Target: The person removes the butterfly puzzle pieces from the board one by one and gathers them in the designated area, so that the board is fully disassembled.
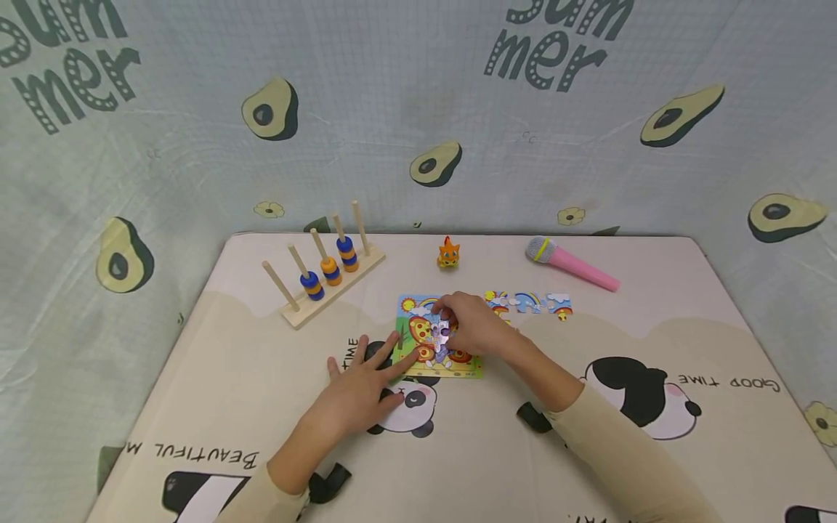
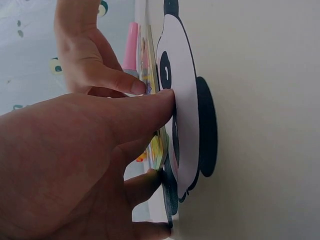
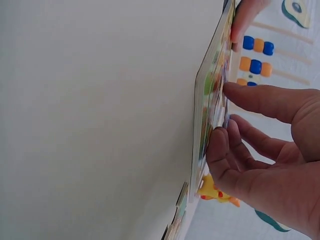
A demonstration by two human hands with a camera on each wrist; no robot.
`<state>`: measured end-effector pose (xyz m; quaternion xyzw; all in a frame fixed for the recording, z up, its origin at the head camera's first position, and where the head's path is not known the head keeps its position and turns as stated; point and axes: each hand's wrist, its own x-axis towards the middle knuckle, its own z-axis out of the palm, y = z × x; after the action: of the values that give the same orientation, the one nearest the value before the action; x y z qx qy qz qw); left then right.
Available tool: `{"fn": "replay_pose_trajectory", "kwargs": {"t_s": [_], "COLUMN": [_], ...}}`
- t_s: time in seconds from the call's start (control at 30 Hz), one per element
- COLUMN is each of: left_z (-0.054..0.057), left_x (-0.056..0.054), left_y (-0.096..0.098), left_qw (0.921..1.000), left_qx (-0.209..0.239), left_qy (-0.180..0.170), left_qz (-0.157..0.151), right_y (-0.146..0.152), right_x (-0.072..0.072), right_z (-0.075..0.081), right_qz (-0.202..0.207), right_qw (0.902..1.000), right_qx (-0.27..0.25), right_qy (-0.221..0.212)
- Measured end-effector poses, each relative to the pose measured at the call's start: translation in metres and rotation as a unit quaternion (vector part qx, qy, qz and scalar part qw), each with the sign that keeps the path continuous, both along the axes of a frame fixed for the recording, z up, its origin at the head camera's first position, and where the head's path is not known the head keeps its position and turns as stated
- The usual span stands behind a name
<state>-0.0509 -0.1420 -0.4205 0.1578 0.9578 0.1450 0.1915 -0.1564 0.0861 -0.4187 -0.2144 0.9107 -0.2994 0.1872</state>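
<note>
A colourful jigsaw puzzle board (image 1: 472,371) with a butterfly picture lies near the middle of the table. My right hand (image 1: 476,324) is over its right half and pinches a jigsaw puzzle piece (image 1: 440,334) with purple and white on it. In the right wrist view, the thumb and fingertips are at opposite ends of this piece, close over the board. My left hand (image 1: 358,392) lies with spread fingers at the board's lower left, fingertips overlapping its edge. Loose puzzle pieces (image 1: 527,302) with rainbows and clouds lie right of the board, partly behind my right hand.
A wooden peg stand (image 1: 335,290) with blue and orange rings is at the back left. Behind the board sits a small orange toy figure (image 1: 448,254). Toward the back right lies a pink toy microphone (image 1: 575,266). A printed cloth wall (image 1: 366,145) rises beyond the table.
</note>
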Motion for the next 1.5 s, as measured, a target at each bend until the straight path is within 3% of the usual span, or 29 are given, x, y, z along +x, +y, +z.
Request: {"fn": "replay_pose_trajectory", "kwargs": {"t_s": [0.37, 1.03, 1.5], "left_z": [0.002, 0.001, -0.001], "left_x": [0.001, 0.001, 0.000], "left_y": [0.000, 0.000, 0.000], "left_qw": [1.0000, 1.0000, 1.0000], "left_qx": [-0.002, -0.004, 0.003], "left_qy": [-0.001, 0.005, 0.001], "left_qz": [0.000, -0.001, -0.001], "right_y": [-0.001, 0.006, 0.021], "right_x": [0.004, 0.002, 0.003], "right_z": [-0.003, 0.000, -0.001], "right_qz": [-0.006, -0.047, -0.056], "right_qw": [0.9992, 0.9968, 0.9957], "right_qx": [-0.007, -0.065, -0.074], "right_qy": [0.039, -0.006, -0.002]}}
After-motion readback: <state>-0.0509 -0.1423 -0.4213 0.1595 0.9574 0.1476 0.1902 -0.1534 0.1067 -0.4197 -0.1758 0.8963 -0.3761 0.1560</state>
